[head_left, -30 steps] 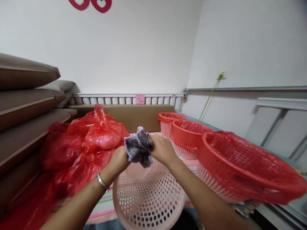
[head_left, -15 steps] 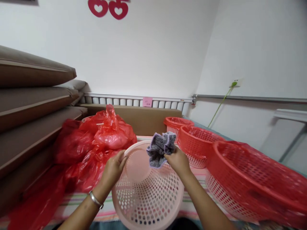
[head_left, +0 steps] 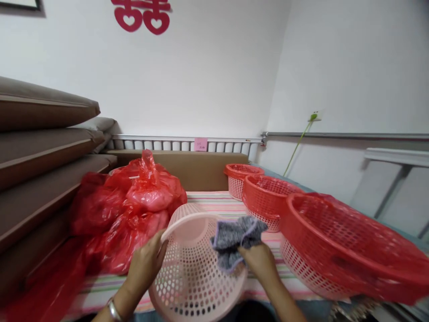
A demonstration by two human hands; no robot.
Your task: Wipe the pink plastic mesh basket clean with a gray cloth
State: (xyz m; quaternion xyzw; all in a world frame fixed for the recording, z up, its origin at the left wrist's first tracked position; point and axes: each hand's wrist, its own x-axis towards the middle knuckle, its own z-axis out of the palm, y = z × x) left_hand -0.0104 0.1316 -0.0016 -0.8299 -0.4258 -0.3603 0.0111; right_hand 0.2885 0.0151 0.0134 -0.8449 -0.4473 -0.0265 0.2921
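A pale pink plastic basket (head_left: 197,281) with a perforated wall lies tipped, its mouth towards me. My left hand (head_left: 147,259) grips its rim on the left side, thumb over the edge. In my right hand (head_left: 259,259) is a crumpled grey cloth (head_left: 231,235) with lilac edging, held at the basket's right rim. The cloth covers part of that rim and hides some of my right fingertips.
Red bags (head_left: 150,188) are heaped at left beside stacked brown cushions (head_left: 50,152). Along the right stand three baskets with red plastic over their tops: a small one (head_left: 236,185), a middle one (head_left: 268,192) and a large one (head_left: 315,264). Striped cloth (head_left: 211,201) lies underneath.
My right hand and the cloth have moved down along the basket's right rim. The basket has tilted and sits a little lower and further left. The view has shifted slightly.
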